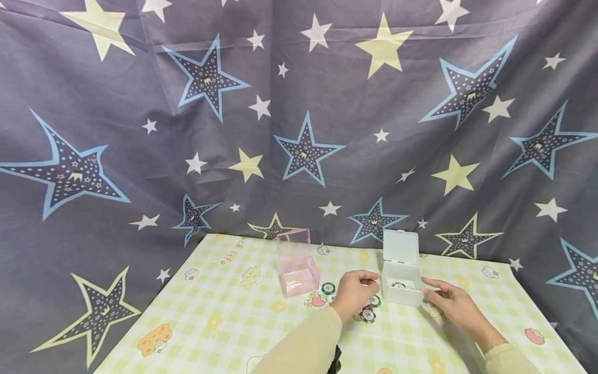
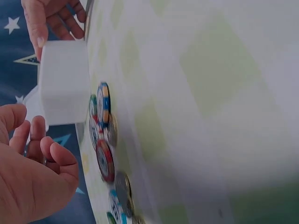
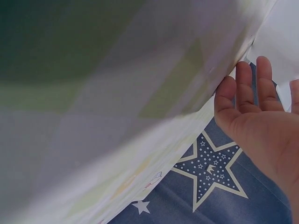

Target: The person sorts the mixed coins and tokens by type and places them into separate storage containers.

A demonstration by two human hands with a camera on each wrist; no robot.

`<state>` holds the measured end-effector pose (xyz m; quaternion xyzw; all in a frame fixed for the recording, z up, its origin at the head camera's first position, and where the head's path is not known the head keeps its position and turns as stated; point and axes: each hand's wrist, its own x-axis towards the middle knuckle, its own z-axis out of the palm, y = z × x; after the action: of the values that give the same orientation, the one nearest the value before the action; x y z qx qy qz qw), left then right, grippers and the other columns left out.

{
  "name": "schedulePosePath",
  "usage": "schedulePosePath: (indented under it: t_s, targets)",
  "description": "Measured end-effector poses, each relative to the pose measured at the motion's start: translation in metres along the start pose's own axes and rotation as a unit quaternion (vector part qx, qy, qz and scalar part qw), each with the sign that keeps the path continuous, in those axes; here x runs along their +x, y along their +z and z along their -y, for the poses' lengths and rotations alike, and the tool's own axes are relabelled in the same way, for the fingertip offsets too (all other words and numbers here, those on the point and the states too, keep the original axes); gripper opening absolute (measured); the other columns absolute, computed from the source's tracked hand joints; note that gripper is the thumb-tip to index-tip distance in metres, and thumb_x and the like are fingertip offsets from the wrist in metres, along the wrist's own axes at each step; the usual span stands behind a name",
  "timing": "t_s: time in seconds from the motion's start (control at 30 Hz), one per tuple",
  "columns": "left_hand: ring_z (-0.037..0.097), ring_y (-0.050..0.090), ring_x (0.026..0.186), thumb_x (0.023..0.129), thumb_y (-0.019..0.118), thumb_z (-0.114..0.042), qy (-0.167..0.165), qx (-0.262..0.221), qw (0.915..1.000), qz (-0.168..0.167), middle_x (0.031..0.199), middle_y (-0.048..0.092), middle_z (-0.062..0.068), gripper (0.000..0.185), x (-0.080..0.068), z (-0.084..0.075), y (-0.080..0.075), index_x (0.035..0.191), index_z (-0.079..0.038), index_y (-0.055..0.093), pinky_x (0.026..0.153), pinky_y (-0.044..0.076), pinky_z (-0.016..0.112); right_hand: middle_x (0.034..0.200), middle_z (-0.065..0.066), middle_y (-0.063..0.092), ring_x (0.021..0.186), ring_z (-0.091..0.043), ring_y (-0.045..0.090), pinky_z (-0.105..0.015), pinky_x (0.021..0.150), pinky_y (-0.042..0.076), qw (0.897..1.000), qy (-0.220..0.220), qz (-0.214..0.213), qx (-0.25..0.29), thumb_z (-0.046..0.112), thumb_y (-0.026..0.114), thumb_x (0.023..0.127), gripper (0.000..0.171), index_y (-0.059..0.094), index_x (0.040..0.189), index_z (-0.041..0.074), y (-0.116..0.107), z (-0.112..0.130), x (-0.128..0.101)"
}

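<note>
White box point(image 1: 402, 283), lid up, on checked tablecloth point(image 1: 224, 317), 1 chip inside. Right hand point(image 1: 450, 301) touching box's right side, fingers straight, released. Left hand point(image 1: 356, 293) just left of box, fingers curled, grasp unclear. Poker chips point(image 1: 368, 314) under left hand. Pink box point(image 1: 296, 262) open, further left.
</note>
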<state>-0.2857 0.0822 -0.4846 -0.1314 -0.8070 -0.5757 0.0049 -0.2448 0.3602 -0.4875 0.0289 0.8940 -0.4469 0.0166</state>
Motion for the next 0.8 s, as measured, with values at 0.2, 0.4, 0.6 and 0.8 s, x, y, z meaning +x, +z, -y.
schedulePosePath:
  t_s: [0.2, 0.4, 0.6, 0.8]
  targets:
    - [-0.002, 0.052, 0.059, 0.093, 0.075, -0.011, 0.035, 0.061, 0.9962, 0.053, 0.089, 0.075, -0.006, 0.021, -0.001, 0.009, -0.023, 0.113, -0.009, 0.082, 0.06, 0.048, 0.018, 0.135, -0.02, 0.073, 0.103, -0.003, 0.069, -0.021, 0.084, 0.055, 1.0, -0.001, 0.006, 0.0, 0.041, 0.064, 0.108, 0.065, 0.049, 0.159, 0.004, -0.003, 0.002, 0.0]
    - [0.001, 0.049, 0.067, 0.089, 0.086, -0.022, 0.077, 0.192, 0.9698, 0.129, 0.073, 0.064, -0.011, 0.024, -0.008, 0.015, -0.039, 0.113, -0.016, 0.084, 0.073, 0.047, 0.021, 0.134, -0.02, 0.074, 0.1, 0.001, 0.067, -0.019, 0.084, 0.054, 1.0, -0.008, -0.003, -0.006, 0.038, 0.064, 0.109, 0.062, 0.05, 0.158, 0.003, -0.004, 0.002, 0.0]
    - [0.004, 0.046, 0.082, 0.077, 0.093, -0.031, 0.109, 0.284, 0.9423, 0.139, 0.068, 0.059, -0.016, 0.029, -0.02, 0.014, -0.04, 0.106, -0.028, 0.087, 0.084, 0.039, 0.022, 0.13, -0.019, 0.075, 0.099, -0.001, 0.068, -0.02, 0.083, 0.054, 1.0, -0.006, -0.008, -0.002, 0.036, 0.065, 0.108, 0.061, 0.051, 0.157, 0.003, -0.002, 0.0, 0.0]
    - [0.007, 0.04, 0.08, 0.073, 0.097, -0.034, 0.108, 0.3, 0.9402, 0.119, 0.07, 0.056, -0.016, 0.031, -0.024, 0.019, -0.034, 0.103, -0.03, 0.087, 0.076, 0.033, 0.022, 0.13, -0.019, 0.075, 0.099, -0.003, 0.069, -0.021, 0.083, 0.055, 1.0, -0.008, -0.004, 0.008, 0.036, 0.065, 0.108, 0.061, 0.05, 0.158, 0.002, 0.0, -0.003, 0.001]
